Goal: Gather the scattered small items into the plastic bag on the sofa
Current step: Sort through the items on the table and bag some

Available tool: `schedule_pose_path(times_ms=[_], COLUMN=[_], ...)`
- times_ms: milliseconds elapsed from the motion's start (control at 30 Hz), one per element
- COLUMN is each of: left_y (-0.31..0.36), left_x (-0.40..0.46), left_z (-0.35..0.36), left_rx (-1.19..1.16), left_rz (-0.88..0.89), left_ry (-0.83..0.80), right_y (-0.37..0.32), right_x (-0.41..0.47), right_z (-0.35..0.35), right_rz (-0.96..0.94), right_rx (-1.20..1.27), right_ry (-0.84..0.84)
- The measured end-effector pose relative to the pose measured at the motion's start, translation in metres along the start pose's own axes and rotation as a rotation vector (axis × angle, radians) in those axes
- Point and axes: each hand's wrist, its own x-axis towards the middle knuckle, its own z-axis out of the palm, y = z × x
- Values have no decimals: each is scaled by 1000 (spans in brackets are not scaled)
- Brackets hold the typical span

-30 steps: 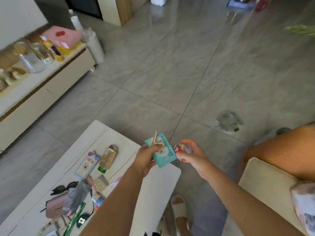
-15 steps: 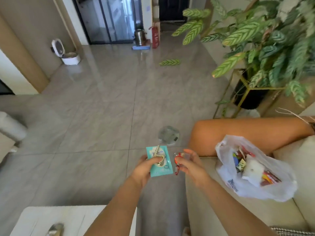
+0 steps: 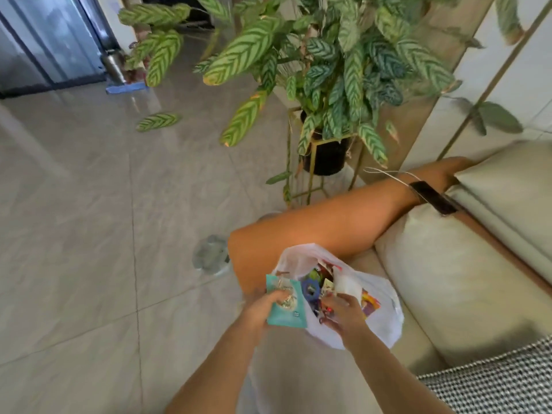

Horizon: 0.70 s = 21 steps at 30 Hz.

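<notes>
Your left hand [image 3: 263, 309] reaches forward from the lower middle of the view, forearm angled up and to the right, its fingers and thumb curled round a flat teal packet with a pale round emblem [image 3: 285, 303]; a small metallic ring-like piece [image 3: 280, 283] is pressed against the packet's upper face, though its form is too blurred to name. The packet is held upright just at the left lip of the thin white plastic bag [image 3: 379, 318], touching or nearly touching its edge. Your right hand [image 3: 342, 312] comes in from the lower right, wrist bent slightly, its fingers curled inside the bag's open mouth around small red-tinted bits [image 3: 325, 310]; what exactly it pinches you cannot tell from the blur. The bag sits on the front edge of the cream leather sofa seat [image 3: 448, 294], against a person's bare leg [image 3: 322, 231] that lies across the cushion. Inside it show a blue ring-shaped toy [image 3: 310, 289], a white paper-like piece [image 3: 348, 283] and colourful wrappers [image 3: 370, 303]. The printing on the teal packet and on the wrappers is too smeared to read. A striped-leaf potted plant on a gold wire stand [image 3: 325, 115] stands on the grey tiled floor [image 3: 89, 234] beyond the sofa.
</notes>
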Motion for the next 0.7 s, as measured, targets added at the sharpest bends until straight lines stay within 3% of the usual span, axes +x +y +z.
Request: schedule_pose_path(times_ms=[100,333,700], left_y=[-10,-28,-20], left_x=[34,111,151], left_z=[37,86,110], left_rx=[60,252,434], left_rz=[-46,-115,-1], left_ry=[64,105,110], right_y=[-1,3,-3], right_x=[35,100,140], right_z=[-26,-47,-30], right_rz=[102,286,188], right_rx=[33,85,31], right_ry=[107,157,129])
